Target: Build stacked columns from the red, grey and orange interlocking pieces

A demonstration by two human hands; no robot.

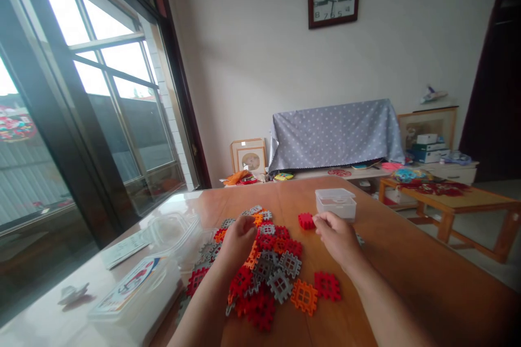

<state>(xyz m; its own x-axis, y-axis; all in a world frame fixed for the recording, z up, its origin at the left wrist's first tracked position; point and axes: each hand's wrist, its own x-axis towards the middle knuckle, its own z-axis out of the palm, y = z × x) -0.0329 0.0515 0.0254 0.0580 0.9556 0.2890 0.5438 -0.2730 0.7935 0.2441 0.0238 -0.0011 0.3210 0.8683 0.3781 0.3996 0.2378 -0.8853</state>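
Observation:
My left hand [239, 237] is over the pile of interlocking plastic window tiles, its fingers curled closed; whatever they hold, if anything, is hidden. On the right, the thumb and fingers of my right hand [337, 234] pinch at the edge of a small red block [305, 221], which looks like joined tiles. Red, orange and grey tiles overlap between my forearms, among them a grey tile [280, 285]. At the near right side of the pile lie an orange tile [304, 296] and a red tile [327, 286]. A grey bit shows behind my right wrist.
Beyond my right hand stands a clear plastic box [336, 204]. To the left are a lidded plastic container [134, 298] with a printed label, a clear open tub [173, 230], a paper booklet [124, 249] and a small crumpled whitish object [73, 294]. Windows flank the table's left.

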